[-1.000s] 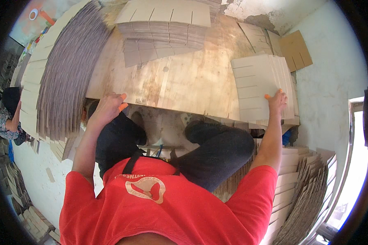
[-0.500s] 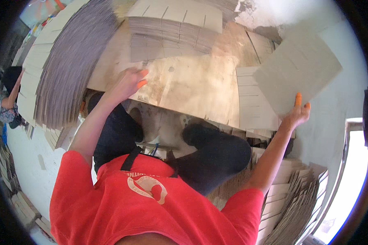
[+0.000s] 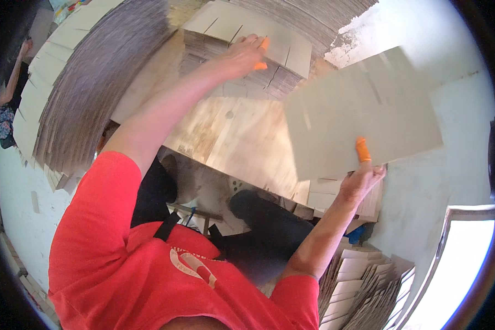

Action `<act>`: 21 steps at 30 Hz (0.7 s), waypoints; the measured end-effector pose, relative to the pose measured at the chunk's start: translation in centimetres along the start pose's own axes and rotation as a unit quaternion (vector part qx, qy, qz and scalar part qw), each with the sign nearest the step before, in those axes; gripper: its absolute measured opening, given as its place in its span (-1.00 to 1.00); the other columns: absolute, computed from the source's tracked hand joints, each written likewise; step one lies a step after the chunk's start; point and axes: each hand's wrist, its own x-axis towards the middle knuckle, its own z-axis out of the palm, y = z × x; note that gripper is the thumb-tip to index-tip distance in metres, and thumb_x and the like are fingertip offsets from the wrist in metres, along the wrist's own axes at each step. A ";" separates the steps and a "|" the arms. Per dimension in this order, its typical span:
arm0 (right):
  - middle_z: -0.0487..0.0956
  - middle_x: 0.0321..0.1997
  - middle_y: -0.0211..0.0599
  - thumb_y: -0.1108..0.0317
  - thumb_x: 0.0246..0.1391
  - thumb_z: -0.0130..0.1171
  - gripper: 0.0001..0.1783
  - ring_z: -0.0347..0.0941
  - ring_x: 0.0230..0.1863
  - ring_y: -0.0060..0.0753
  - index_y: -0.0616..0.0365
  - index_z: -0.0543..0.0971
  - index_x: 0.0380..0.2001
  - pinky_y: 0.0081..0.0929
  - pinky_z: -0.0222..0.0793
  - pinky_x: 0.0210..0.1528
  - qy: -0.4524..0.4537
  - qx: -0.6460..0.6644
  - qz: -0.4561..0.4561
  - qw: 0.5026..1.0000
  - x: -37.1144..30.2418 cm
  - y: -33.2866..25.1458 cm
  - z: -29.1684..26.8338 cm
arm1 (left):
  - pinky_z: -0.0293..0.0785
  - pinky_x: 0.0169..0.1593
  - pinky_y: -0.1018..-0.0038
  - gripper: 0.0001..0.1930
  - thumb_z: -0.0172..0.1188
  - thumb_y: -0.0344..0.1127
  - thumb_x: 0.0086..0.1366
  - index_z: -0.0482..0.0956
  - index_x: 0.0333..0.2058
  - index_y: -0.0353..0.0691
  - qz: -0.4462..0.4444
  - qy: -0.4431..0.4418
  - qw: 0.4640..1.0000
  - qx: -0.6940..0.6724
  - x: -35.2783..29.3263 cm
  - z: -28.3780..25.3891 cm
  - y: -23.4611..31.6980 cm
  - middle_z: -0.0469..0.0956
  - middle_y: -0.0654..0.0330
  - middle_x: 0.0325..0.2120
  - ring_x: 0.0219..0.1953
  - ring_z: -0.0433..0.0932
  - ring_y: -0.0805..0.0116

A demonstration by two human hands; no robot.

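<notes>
My right hand (image 3: 362, 179) grips a flat grey-brown cardboard sheet (image 3: 363, 110) by its near edge. The thumb, in an orange finger cover, lies on top of the sheet, and the other fingers are mostly hidden beneath. Ahead on the worktable, my left hand (image 3: 246, 55) is at the front edge of a stack of slotted cardboard sheets (image 3: 283, 47). Its thumb and a finger, both in orange covers, are apart, with no lifted sheet visible between them. Under the held sheet, a lower pile of slotted cardboard (image 3: 322, 192) shows at the table's right end.
The wooden worktable (image 3: 242, 132) has its near edge above my legs. A tall fanned stack of cardboard (image 3: 104, 71) stands on the left, and more bundles (image 3: 363, 286) stand at lower right. A pale wall (image 3: 451, 126) borders the right side. Another person's arm (image 3: 14, 77) shows at far left.
My left hand has moved forward and right, from above the table to the stack. My right hand has brought the cardboard sheet leftward and nearer, turning it. The view has shifted too.
</notes>
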 end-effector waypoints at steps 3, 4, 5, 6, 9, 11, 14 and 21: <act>0.57 -0.39 -0.33 0.60 -0.13 0.28 -0.80 0.41 -0.44 -0.51 0.32 0.61 -0.33 -0.56 0.41 -0.35 -0.045 -0.047 -0.001 0.998 0.0 2.2 0.4 | 0.27 0.13 0.21 -0.47 0.08 -0.15 0.28 0.23 0.07 -0.43 0.011 0.028 0.999 0.015 1.4 2.4 0.1 0.38 0.05 -0.01 0.15 0.25 0.11; 0.57 -0.42 -0.32 0.60 -0.15 0.30 -0.80 0.40 -0.48 -0.52 0.32 0.61 -0.35 -0.56 0.40 -0.40 -0.044 -0.063 -0.005 0.997 -0.2 2.8 1.1 | 0.29 0.09 0.22 -0.54 0.10 -0.21 0.24 0.29 -0.01 -0.43 0.018 0.023 1.000 0.008 2.0 3.0 0.0 0.40 0.06 -0.07 0.09 0.28 0.12; 0.57 -0.44 -0.31 0.61 -0.16 0.31 -0.81 0.39 -0.52 -0.53 0.32 0.61 -0.37 -0.56 0.40 -0.45 -0.039 -0.080 -0.005 0.996 -0.5 3.3 1.5 | 0.31 0.05 0.22 -0.61 0.13 -0.27 0.20 0.35 -0.09 -0.42 0.030 0.014 0.999 0.000 2.4 3.4 0.2 0.43 0.06 -0.12 0.03 0.32 0.14; 0.56 -0.48 -0.36 0.61 -0.15 0.30 -0.87 0.36 -0.56 -0.59 0.27 0.61 -0.43 -0.61 0.30 -0.55 -0.043 -0.084 0.015 0.995 -0.7 3.7 1.8 | 0.33 0.01 0.23 -0.68 0.15 -0.33 0.17 0.40 -0.17 -0.42 0.041 0.005 0.999 -0.008 2.7 3.7 0.3 0.46 0.06 -0.18 -0.03 0.35 0.15; 0.54 -0.54 -0.46 0.61 -0.11 0.28 -0.90 0.30 -0.66 -0.74 0.17 0.60 -0.55 -0.72 0.10 -0.75 -0.063 -0.097 0.070 0.991 -1.3 4.1 2.5 | 0.38 -0.03 0.25 -0.80 0.15 -0.41 0.06 0.51 -0.31 -0.35 0.097 -0.034 0.982 0.161 3.7 4.6 -0.5 0.51 0.09 -0.30 -0.10 0.41 0.19; 0.54 -0.53 -0.47 0.59 -0.09 0.29 -0.91 0.30 -0.67 -0.75 0.16 0.61 -0.54 -0.75 0.07 -0.78 -0.082 -0.103 0.098 0.986 -1.9 3.6 2.6 | 0.40 -0.05 0.27 -0.87 0.12 -0.42 0.02 0.53 -0.41 -0.31 0.115 -0.001 0.981 0.159 4.0 5.1 -1.0 0.53 0.12 -0.37 -0.14 0.43 0.20; 0.56 -0.51 -0.45 0.59 -0.08 0.28 -0.91 0.37 -0.63 -0.74 0.15 0.61 -0.51 -0.78 0.10 -0.79 -0.088 -0.049 0.123 0.987 -1.8 4.3 2.5 | 0.45 -0.07 0.30 -0.85 0.16 -0.41 0.04 0.52 -0.38 -0.33 0.117 0.024 0.987 0.105 4.6 5.0 -1.3 0.53 0.12 -0.41 -0.16 0.47 0.17; 0.59 -0.37 -0.35 0.62 -0.05 0.24 -0.87 0.49 -0.41 -0.62 0.16 0.61 -0.42 -0.69 0.45 -0.48 -0.060 0.004 0.140 0.988 -2.1 4.4 2.6 | 0.48 -0.11 0.34 -0.84 0.14 -0.29 0.23 0.52 -0.29 -0.25 0.008 -0.004 0.995 -0.102 4.8 3.4 -1.8 0.52 0.11 -0.43 -0.19 0.48 0.18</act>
